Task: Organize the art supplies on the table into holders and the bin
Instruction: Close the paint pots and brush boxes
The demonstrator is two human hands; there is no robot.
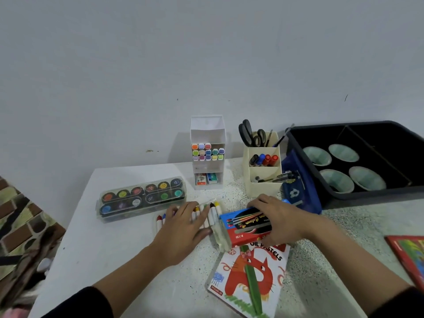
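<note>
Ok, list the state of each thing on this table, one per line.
Left hand, open, flat on the crayon pack.
Right hand, gripping the red and blue box.
Paint set case, lid closed.
Oil pastels box, lying flat.
Marker tower, middle tier filled.
Cream holder, scissors standing upright inside.
Black bin, holding four bowls.

Soft, even, rather dim light; faint shadows beside the holders on the table (110, 237). Wide-angle bending at the edges, left corner blurred, overall slightly soft.
</note>
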